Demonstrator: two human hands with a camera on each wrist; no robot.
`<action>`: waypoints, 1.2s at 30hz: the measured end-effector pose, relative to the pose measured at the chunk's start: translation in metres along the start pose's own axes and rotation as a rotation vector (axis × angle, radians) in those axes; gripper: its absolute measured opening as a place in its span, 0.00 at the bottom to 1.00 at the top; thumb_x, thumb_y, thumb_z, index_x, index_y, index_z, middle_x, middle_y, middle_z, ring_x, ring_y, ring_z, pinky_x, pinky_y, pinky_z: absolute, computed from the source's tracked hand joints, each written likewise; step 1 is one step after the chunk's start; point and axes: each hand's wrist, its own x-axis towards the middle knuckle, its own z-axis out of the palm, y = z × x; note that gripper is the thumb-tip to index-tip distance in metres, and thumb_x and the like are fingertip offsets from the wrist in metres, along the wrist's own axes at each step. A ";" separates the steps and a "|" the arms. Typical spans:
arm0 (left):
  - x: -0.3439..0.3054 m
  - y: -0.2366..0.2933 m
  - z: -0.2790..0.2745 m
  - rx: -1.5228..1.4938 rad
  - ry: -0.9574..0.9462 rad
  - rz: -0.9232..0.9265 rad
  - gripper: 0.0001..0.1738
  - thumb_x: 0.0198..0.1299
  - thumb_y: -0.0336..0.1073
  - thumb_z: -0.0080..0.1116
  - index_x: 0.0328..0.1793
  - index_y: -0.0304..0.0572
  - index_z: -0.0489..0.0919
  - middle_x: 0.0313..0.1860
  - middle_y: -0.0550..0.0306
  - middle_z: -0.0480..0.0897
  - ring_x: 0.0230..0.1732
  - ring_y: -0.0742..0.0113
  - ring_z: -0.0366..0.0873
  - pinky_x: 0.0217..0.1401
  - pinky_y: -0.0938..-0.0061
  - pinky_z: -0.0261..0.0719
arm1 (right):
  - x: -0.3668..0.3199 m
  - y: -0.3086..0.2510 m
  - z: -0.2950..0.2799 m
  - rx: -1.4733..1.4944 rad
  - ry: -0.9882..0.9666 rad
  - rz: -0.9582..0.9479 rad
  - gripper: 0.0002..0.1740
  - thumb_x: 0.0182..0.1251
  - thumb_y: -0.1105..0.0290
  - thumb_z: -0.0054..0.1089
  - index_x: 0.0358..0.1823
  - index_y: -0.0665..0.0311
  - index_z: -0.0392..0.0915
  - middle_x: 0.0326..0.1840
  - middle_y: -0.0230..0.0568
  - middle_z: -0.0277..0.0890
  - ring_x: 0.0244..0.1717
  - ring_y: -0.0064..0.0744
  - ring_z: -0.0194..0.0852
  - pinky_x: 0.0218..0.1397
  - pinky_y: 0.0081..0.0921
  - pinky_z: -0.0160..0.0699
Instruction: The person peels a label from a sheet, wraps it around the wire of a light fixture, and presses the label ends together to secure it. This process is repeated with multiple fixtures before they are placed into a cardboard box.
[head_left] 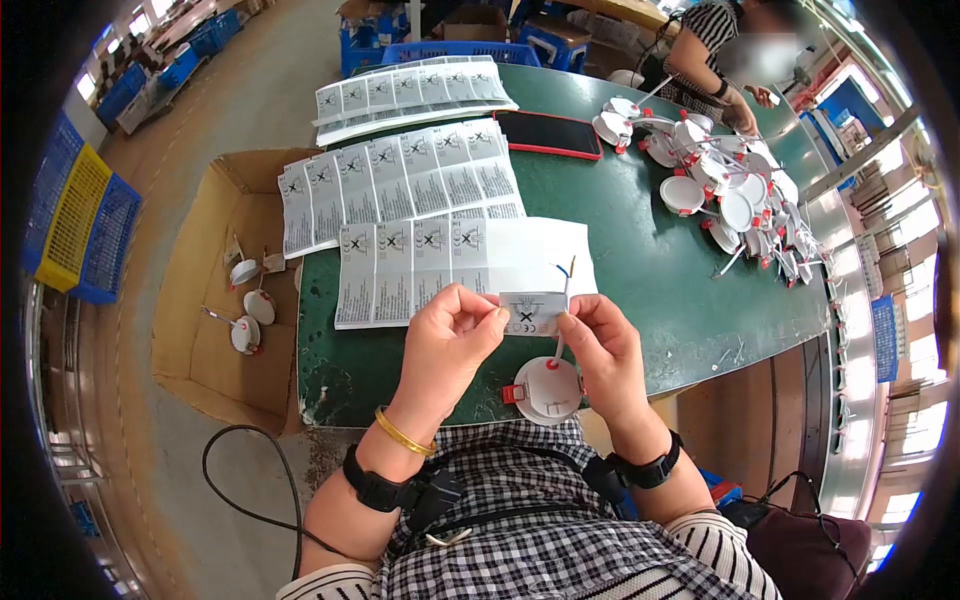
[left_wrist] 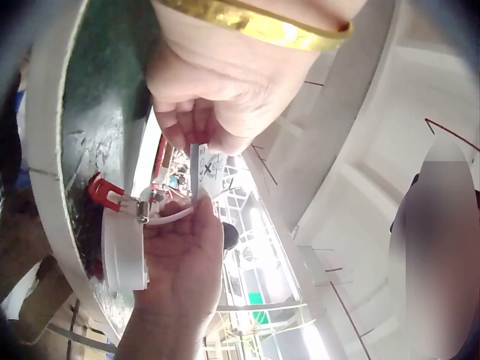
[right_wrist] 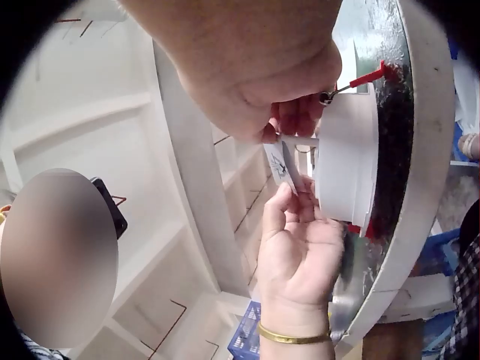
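Here, low in the middle of the head view, my left hand (head_left: 445, 335) pinches the left edge of a small label (head_left: 530, 312) between thumb and fingertips. My right hand (head_left: 605, 350) pinches its right edge beside a thin white wire (head_left: 567, 285). The wire rises from a round white lamp (head_left: 548, 390) at the near edge of the green table (head_left: 650, 260), just below the label. Sheets of labels (head_left: 400, 265) lie just above my hands.

Across the green tabletop (head_left: 650, 270) lie printed label sheets (head_left: 410, 180), a red-cased phone (head_left: 548, 134) and a heap of white downlights (head_left: 730, 190) beside a person in a striped top (head_left: 705, 40), while a cardboard box (head_left: 195, 375) at the left holds a few more lamps (head_left: 246, 333).
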 end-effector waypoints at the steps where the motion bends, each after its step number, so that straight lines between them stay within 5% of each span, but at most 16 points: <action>1: 0.000 0.000 0.000 0.002 -0.002 -0.001 0.05 0.60 0.28 0.62 0.35 0.40 0.75 0.36 0.65 0.78 0.34 0.83 0.70 0.40 0.86 0.72 | 0.000 0.000 -0.001 0.023 -0.005 0.006 0.07 0.70 0.72 0.55 0.43 0.68 0.72 0.32 0.24 0.71 0.31 0.10 0.65 0.33 0.12 0.67; 20: -0.028 0.009 0.008 -0.088 -0.024 0.028 0.06 0.62 0.23 0.54 0.40 0.40 0.71 0.41 0.56 0.79 0.39 0.77 0.74 0.47 0.79 0.76 | -0.037 -0.024 0.000 0.126 -0.040 -0.058 0.05 0.72 0.72 0.53 0.43 0.66 0.71 0.34 0.24 0.71 0.34 0.10 0.65 0.37 0.12 0.68; 26: -0.039 0.027 0.014 -0.175 -0.049 0.049 0.11 0.62 0.30 0.61 0.46 0.36 0.72 0.46 0.52 0.80 0.43 0.75 0.77 0.49 0.78 0.78 | -0.051 -0.033 0.000 0.151 -0.031 -0.078 0.05 0.71 0.72 0.53 0.43 0.66 0.71 0.34 0.24 0.72 0.33 0.10 0.66 0.36 0.11 0.68; 29: -0.043 0.036 0.011 0.027 -0.271 0.052 0.22 0.66 0.42 0.60 0.57 0.33 0.73 0.48 0.56 0.80 0.45 0.77 0.76 0.47 0.82 0.74 | -0.057 -0.035 0.002 0.137 -0.033 -0.067 0.05 0.71 0.71 0.54 0.42 0.66 0.71 0.33 0.24 0.72 0.33 0.10 0.66 0.36 0.11 0.67; 32: -0.048 0.039 0.025 0.373 -0.259 0.124 0.16 0.63 0.41 0.63 0.44 0.32 0.81 0.34 0.62 0.83 0.35 0.81 0.75 0.38 0.83 0.74 | -0.064 -0.041 0.003 0.111 -0.042 -0.057 0.05 0.71 0.72 0.54 0.42 0.66 0.71 0.33 0.24 0.72 0.33 0.10 0.66 0.36 0.11 0.68; 36: -0.056 0.052 0.029 0.450 -0.240 0.143 0.14 0.62 0.39 0.63 0.39 0.31 0.83 0.28 0.64 0.81 0.31 0.82 0.74 0.35 0.83 0.74 | -0.072 -0.039 -0.003 0.130 -0.036 -0.104 0.06 0.71 0.71 0.54 0.42 0.66 0.71 0.34 0.24 0.72 0.33 0.11 0.67 0.36 0.12 0.69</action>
